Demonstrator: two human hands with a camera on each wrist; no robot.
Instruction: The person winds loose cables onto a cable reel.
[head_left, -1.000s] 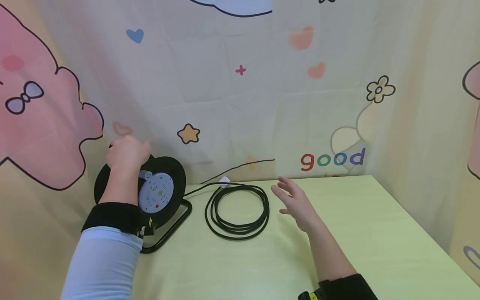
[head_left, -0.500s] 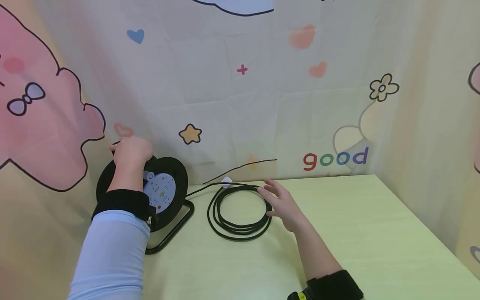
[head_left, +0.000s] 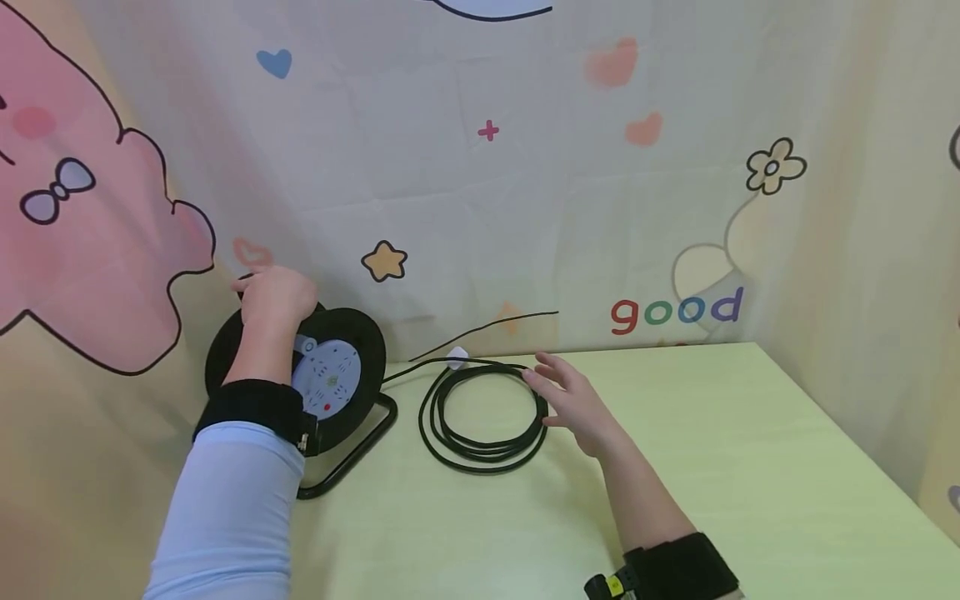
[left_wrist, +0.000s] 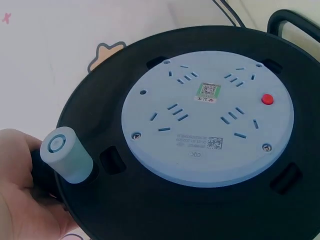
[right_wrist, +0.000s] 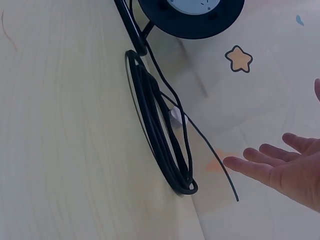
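Observation:
A black cable reel [head_left: 372, 354] with a pale blue socket face [head_left: 332, 379] stands at the left of the table. My left hand [head_left: 279, 293] grips the black handle at its top. In the left wrist view, a light blue winding knob [left_wrist: 67, 155] juts from the disc beside that hand. Right of the reel lies a loose coil of black cable [right_wrist: 148, 107], joined to it by one strand. My right hand [head_left: 581, 407] is held with its fingers extended at the coil's right edge, apart from it in the right wrist view. It holds nothing.
A white plug [head_left: 457, 358] lies at the back of the coil, near the curtain. The reel's black tube stand [head_left: 352, 460] reaches onto the pale green table [head_left: 465, 533]. A patterned curtain [head_left: 480, 217] hangs along the table's back edge.
My right hand has moved left to the coil's edge. My left hand has shifted slightly right at the reel's top, still gripping there. The head view has shifted a little.

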